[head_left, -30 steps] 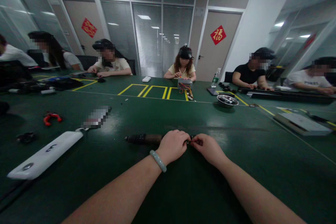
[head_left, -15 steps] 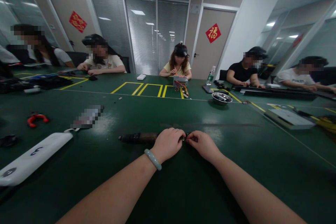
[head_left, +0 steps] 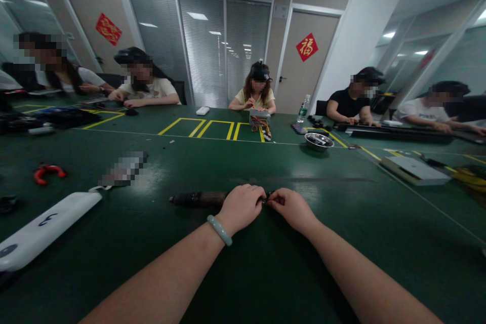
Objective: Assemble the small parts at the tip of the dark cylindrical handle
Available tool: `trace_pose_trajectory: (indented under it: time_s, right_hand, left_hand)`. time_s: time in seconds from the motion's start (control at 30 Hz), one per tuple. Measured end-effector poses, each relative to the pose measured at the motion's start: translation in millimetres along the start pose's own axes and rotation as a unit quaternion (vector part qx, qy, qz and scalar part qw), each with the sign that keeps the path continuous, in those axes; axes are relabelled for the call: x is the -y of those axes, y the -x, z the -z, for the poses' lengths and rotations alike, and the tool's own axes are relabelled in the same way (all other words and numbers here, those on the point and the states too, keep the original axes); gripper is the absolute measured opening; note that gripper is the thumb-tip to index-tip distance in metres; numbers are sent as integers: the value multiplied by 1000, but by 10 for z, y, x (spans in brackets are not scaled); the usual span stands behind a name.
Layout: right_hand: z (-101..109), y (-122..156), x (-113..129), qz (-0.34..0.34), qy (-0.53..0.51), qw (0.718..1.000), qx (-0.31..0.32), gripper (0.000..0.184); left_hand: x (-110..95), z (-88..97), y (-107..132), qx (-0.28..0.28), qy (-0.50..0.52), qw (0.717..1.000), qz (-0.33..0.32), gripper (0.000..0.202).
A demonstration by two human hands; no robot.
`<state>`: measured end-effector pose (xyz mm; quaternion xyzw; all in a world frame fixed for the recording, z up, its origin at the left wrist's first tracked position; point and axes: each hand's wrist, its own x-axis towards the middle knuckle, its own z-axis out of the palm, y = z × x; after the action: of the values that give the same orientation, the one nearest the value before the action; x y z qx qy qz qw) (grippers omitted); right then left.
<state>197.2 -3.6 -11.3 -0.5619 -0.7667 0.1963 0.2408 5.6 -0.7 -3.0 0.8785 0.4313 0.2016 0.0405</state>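
A dark cylindrical tool (head_left: 203,199), shaped like an electric screwdriver with a brown middle and a narrow nose pointing left, lies flat in front of me. My left hand (head_left: 243,207), with a pale bangle at the wrist, is closed over its right part and hides that stretch. Close beside the left fingertips, my right hand (head_left: 290,208) pinches at the tool's right end. A tiny brassy glint shows between the two hands. What the right fingers hold is too small and covered to name.
On the green table (head_left: 170,263), a white power bank (head_left: 53,230), a pixelated phone-like thing (head_left: 123,169) and red-handled pliers (head_left: 49,173) lie left. Beyond my hands stand a metal bowl (head_left: 319,142) and a bottle (head_left: 303,109); a white box (head_left: 415,169) lies right. Several people work opposite.
The whole view has shifted slightly, so things appear a little farther left. Both hands stay at the tool's right end with nearly the same grip.
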Motion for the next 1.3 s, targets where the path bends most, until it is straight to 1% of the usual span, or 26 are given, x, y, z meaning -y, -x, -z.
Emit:
trace_pose_trajectory:
  time_s: [0.2,0.5,0.67,0.77,1.0,1.3]
  right_hand:
    - [12,1,11,-13,3,1000,1,13]
    - [-10,-11,-13,-34,-19,999,-3,14]
    - [-29,-4,20,-41,-21,999,5,15]
    - [-36,8,41,-45,-14,999,2,17]
    - [-38,4,26,-32,-24,999,6,16]
    - [-9,3,31,-35,-16,999,22,14]
  left_hand:
    - [-14,19,1,-1,-6,1000,-1,15]
    - [-20,30,2,19,0,1000,20,17]
    - [-16,21,-1,6,4,1000,12,15]
    - [-18,25,-2,12,-1,1000,12,14]
    - [-29,35,-18,27,-15,1000,4,10]
    - [2,4,-15,6,4,1000,5,11]
